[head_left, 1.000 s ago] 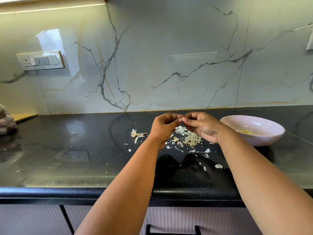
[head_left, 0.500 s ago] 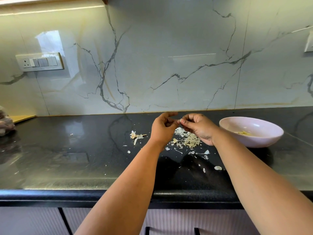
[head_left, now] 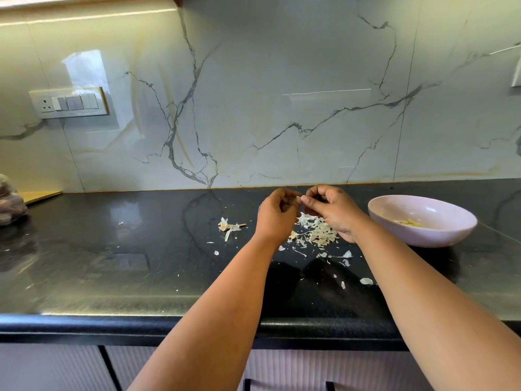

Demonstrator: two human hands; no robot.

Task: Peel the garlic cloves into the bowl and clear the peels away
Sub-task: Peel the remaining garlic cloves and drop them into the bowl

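The long black stone countertop is polished and glossy, mirroring the wall's veins and a band of light near its rounded front edge. Behind it, the white marble-look backsplash with grey veins is smooth and highly reflective. The round pale-pink bowl looks like glazed ceramic, with a soft sheen on its rim. The heap of dry, papery off-white garlic peels is matt, thin and flaky. The white plastic switch plate has a smooth satin face. The crinkled clear plastic bag glints faintly. The pale cabinet fronts below look finely ribbed.
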